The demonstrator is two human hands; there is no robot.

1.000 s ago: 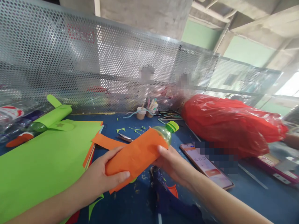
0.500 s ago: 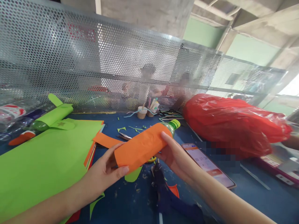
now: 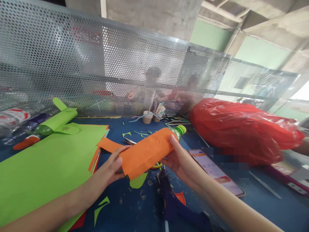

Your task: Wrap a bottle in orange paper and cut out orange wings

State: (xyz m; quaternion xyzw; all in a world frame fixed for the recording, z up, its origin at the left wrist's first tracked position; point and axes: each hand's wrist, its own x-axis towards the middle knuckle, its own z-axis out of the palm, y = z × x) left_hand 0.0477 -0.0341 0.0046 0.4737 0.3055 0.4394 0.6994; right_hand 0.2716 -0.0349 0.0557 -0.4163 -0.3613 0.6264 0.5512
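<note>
A plastic bottle with a green cap (image 3: 181,129) is wrapped in orange paper (image 3: 147,151) and held tilted above the blue table, cap end to the upper right. My right hand (image 3: 175,154) grips it near the neck, thumb on top of the paper. At the lower end my left hand (image 3: 114,167) closes around the back of the wrapped bottle; some of its fingers are hidden behind it. Below lies a dark blue glue gun (image 3: 169,196). Partly covered scissors (image 3: 129,141) and an orange paper strip (image 3: 109,145) lie behind the bottle.
Green paper sheets (image 3: 48,170) lie at left, with a bottle wrapped in green paper (image 3: 59,120) behind them. A phone (image 3: 216,170) lies at right, beside a large red plastic bag (image 3: 236,129). Pen cups (image 3: 147,117) stand by a perforated metal screen (image 3: 132,58).
My left thumb has come off the front of the orange paper, and that hand has shifted back along the lower end. The right hand keeps its grip.
</note>
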